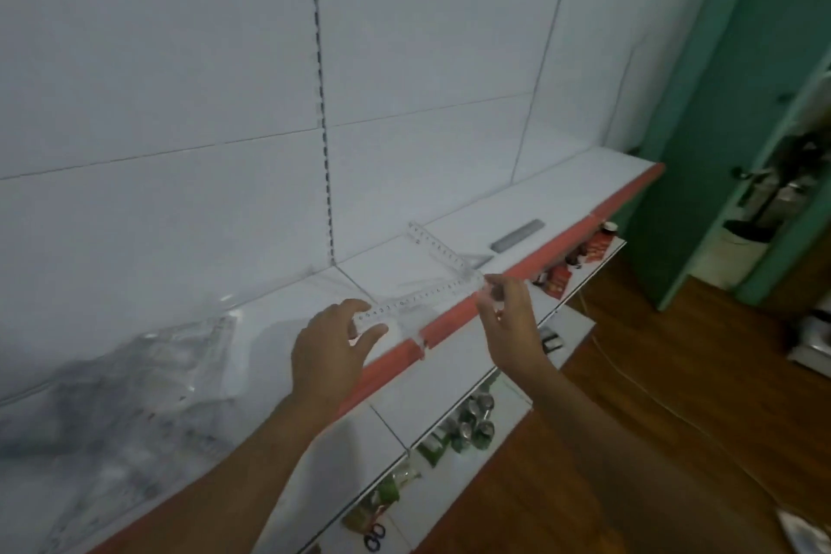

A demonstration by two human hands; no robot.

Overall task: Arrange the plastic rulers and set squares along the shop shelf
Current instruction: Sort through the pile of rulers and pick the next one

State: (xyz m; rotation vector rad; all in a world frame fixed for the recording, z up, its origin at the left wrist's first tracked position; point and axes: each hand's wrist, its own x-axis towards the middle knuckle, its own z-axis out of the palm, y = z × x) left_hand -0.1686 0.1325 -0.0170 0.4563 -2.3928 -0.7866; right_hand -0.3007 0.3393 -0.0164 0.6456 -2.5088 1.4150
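A clear plastic set square hangs just above the white shelf with the red front edge. My left hand pinches its near end between thumb and fingers. My right hand pinches its right corner over the shelf's red edge. A grey ruler lies flat on the shelf farther right, and a small clear set square lies between it and the held one. A pile of clear rulers and set squares in plastic wrap sits on the shelf at the left.
Lower shelves hold red packets, green cans and scissors. A slotted upright runs up the white back panel. A green door frame and wooden floor are at the right.
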